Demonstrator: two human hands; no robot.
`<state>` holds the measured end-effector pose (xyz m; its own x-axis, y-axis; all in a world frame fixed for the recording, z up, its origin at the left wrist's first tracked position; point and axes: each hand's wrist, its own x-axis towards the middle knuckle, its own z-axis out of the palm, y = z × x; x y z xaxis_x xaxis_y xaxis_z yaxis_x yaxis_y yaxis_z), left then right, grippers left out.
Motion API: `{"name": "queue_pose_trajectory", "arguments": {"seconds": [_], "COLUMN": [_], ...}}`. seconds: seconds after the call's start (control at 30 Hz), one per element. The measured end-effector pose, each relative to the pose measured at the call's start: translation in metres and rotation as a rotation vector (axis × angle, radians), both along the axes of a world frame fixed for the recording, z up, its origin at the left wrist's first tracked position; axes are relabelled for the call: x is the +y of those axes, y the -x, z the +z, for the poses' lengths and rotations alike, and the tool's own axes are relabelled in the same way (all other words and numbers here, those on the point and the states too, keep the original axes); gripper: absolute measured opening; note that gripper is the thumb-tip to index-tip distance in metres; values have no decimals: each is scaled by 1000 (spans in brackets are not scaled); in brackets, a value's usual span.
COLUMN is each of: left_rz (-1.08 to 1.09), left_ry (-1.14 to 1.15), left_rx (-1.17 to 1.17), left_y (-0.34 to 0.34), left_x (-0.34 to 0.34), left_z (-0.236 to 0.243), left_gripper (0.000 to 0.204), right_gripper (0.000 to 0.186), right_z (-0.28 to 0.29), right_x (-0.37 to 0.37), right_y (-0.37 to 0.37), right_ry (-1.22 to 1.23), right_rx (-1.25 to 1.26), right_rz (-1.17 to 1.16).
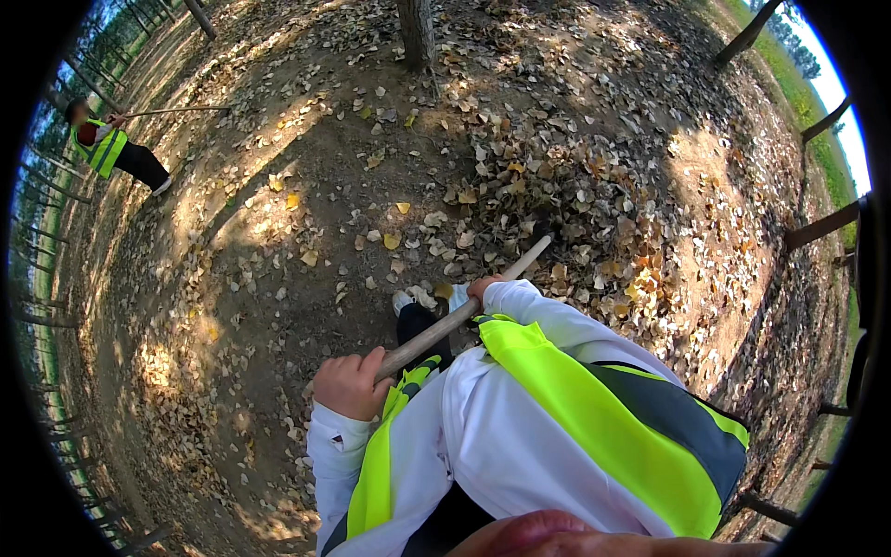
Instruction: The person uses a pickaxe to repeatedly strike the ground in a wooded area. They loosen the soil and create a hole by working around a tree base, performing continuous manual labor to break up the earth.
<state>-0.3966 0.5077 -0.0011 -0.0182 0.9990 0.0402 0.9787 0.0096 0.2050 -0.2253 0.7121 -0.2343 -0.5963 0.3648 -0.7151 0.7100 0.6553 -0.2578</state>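
Note:
A long, pale wooden pole (441, 329) slants across in front of my body, from lower left to upper right. My left hand (351, 385) is wrapped round it near the lower end, knuckles up. Farther along, my right hand (482, 286) closes round the pole beside my white sleeve. The far end of the pole reaches over dry leaves (594, 200); a small dark patch shows by its tip, and I cannot tell whether a tool head is there.
Fallen leaves and bare soil (278, 237) cover the ground. A tree trunk (417, 37) stands ahead, with more trunks (750, 35) along the right. At the far left, a person in a yellow vest (104, 148) holds a long pole (176, 110). My shoe (402, 302) is below the pole.

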Motion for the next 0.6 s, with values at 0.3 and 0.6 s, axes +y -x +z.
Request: {"name": "queue_pose_trajectory", "arguments": {"seconds": [0.3,0.6], "left_rz": [-433,-584], "left_ry": [51,83], "left_rx": [-9,4], "left_y": [113,144], "left_x": [155,264], "left_z": [-22,-13], "left_gripper": [30,27], "right_gripper": [42,43], "right_z": [-17,-9], "right_x": [86,149], "right_y": [54,64], "right_ry": [115,7], "right_rx": [-285,-71], "right_rz": [-227,-419]}}
